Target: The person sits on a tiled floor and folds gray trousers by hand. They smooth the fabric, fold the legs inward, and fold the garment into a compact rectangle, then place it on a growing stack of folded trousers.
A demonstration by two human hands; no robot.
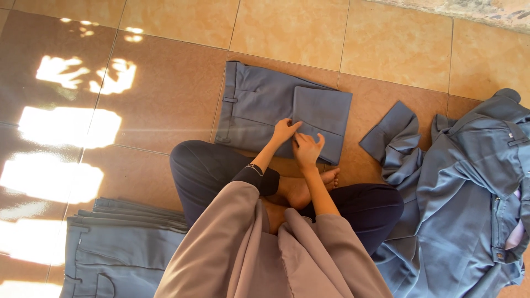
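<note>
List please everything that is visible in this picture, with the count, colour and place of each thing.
folded trousers: one, grey-blue, on the floor in front of the person, under both hands
stack of trousers: one stack, grey-blue, lower left, beside the knee
pile of loose garments: one pile, grey-blue, at the right
tiled floor: tan and brown, sunlit patches at the left
legs: two, crossed, in dark trousers
sleeves: two, beige, bottom centre
left hand: flat on the folded trousers
right hand: pressing the fold's edge
</note>
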